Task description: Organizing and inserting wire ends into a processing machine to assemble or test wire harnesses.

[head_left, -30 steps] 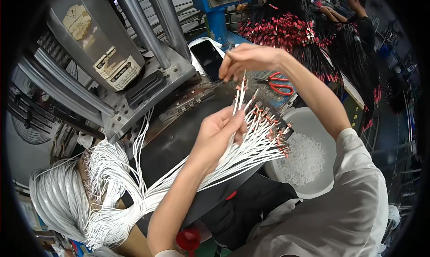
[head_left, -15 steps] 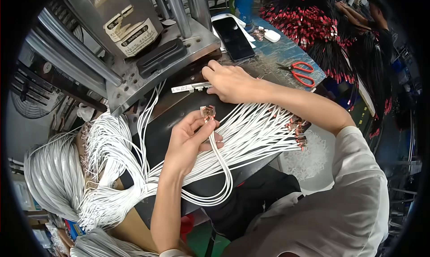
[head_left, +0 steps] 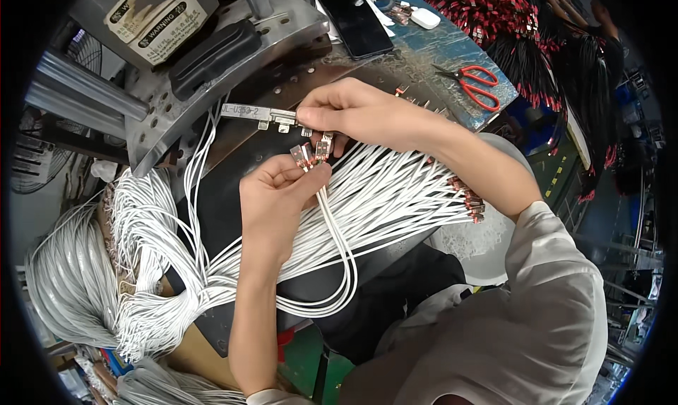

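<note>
Far left: big coil of grey-white wires (head_left: 60, 278) hangs off the counter edge, w/ a fan guard (head_left: 35, 172) behind it. Next to that, a looser bundle of white wires (head_left: 152, 264) fans up and over onto the dark counter (head_left: 226, 214).

Top left-centre: grey metal press machine (head_left: 198, 59) w/ a labelled block on top and a black pad; its perforated steel plate slopes down toward the hands.

Centre: left hand (head_left: 279, 200) closed, thumb + forefinger pinching a few wire ends w/ metal terminals (head_left: 305, 156), tips pointing up. Those wires run down from the hand and loop back in a U below it. Just above, a strip of metal terminals (head_left: 258, 114) sticks out leftward, held at its right end by the right hand (head_left: 346, 112), which is closed in a pinch on it; a couple of terminals hang off the strip right over the left hand's wire ends, nearly touching.

Right of centre: a flat spread of white wires (head_left: 395, 200) lies across the counter under the right forearm, terminated ends (head_left: 470, 200) lined up at the right.

Upper centre-right: black phone (head_left: 353, 9) lying flat, red-handled scissors (head_left: 473, 84) on the blue counter surface. Top right: heaps of red-tipped black wires (head_left: 508, 16). Lower right: person's grey sleeve (head_left: 544, 320).
</note>
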A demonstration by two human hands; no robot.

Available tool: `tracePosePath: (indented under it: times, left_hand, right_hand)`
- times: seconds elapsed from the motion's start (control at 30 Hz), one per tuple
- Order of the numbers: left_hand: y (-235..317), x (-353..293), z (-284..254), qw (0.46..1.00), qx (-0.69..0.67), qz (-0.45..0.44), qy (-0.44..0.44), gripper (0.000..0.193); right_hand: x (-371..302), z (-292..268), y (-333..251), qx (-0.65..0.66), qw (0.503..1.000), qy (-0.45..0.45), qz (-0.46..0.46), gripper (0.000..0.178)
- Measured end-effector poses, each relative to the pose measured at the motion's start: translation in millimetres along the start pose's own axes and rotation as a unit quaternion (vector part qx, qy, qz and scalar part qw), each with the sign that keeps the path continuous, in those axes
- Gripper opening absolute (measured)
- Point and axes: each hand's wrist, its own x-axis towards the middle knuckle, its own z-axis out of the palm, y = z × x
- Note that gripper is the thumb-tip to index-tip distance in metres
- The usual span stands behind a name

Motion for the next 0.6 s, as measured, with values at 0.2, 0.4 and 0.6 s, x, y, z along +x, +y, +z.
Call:
tracePosePath:
  times: [0.2,0.4,0.6]
  left_hand:
    - [2.9,-0.8,-1.4,0.997,-0.078,-0.011,-0.01,0.007]
    - [4.6,-1.2,-2.7,0.997,-0.072,-0.013,-0.02,0.011]
    - [4.2,-0.8,-2.1,0.997,-0.071,-0.021,-0.004,0.008]
  right_hand:
    - [-11.3,0.8,-13.4,-0.039,0.999,-0.009,0.021,0.037]
    - [-10.1,-0.8,-11.0,-0.05,0.999,0.005,-0.004,0.035]
    - [-8.5,-0.5,-9.1,-0.056,0.998,-0.032,-0.017,0.032]
